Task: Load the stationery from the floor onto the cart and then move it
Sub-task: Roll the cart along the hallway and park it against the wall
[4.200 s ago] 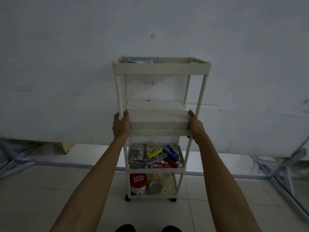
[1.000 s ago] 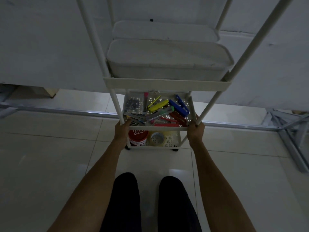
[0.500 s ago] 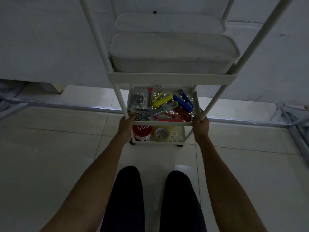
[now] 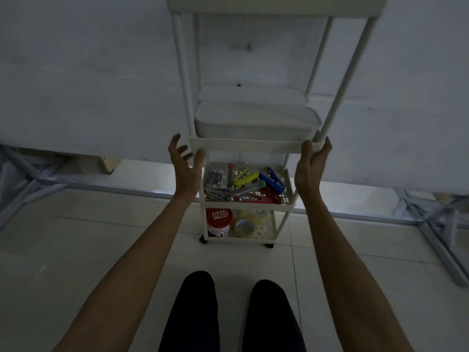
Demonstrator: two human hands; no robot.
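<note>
A white four-tier cart stands on the tiled floor against the wall. Two white lidded boxes sit on its second shelf. The third shelf holds several pens, cutters and clips. On the bottom shelf are a red tub and a tape roll. My left hand is raised beside the second shelf's left corner, fingers spread, holding nothing. My right hand cups that shelf's right corner, thumb in front and fingers straight behind the post.
My legs are in front of the cart. Grey metal frames lie on the floor at the left and at the right. Open tiled floor spreads to both sides.
Both hands have let go of the third shelf's front corners and risen to the second shelf. The view has pulled back and tilted up.
</note>
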